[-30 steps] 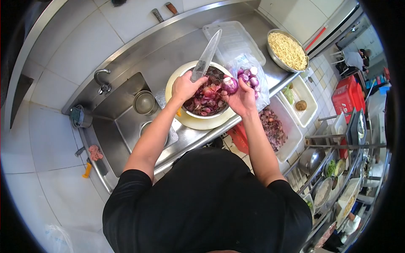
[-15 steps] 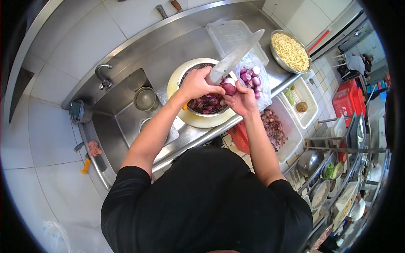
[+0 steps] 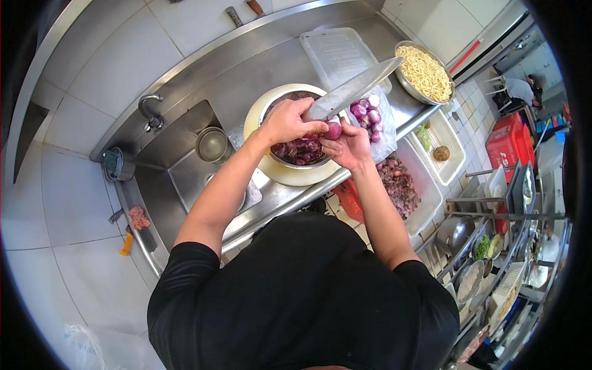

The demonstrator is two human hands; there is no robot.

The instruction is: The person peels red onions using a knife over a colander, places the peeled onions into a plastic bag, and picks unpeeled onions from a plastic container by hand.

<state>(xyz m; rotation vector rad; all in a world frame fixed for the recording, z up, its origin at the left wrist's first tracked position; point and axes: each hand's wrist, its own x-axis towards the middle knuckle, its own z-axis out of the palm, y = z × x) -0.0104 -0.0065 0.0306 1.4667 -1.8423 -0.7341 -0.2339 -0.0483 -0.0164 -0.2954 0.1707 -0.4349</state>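
Note:
My left hand [image 3: 288, 123] is closed around a knife [image 3: 354, 89] with a wide blade that points up and to the right; its handle is hidden in my fist. A red onion [image 3: 333, 130] sits in the fingers of my right hand [image 3: 349, 147], against my left thumb and close to the blade. Below both hands is a metal colander [image 3: 308, 165] of onion pieces and skins, resting on a round pale board [image 3: 259, 157]. To the right, whole peeled red onions [image 3: 368, 117] lie in a clear plastic bag [image 3: 387, 139].
A bowl of noodles [image 3: 425, 74] stands at the counter's right end, near a clear plastic lid [image 3: 336, 52]. The sink [image 3: 166, 179] with a faucet [image 3: 151, 111] is on the left. Below the counter edge is a bin [image 3: 425, 179] of onion skins. Shelving [image 3: 493, 216] stands at right.
The knife has swung so its tip sits lower and farther right. The onion is turned in my fingers, showing less of its pale side.

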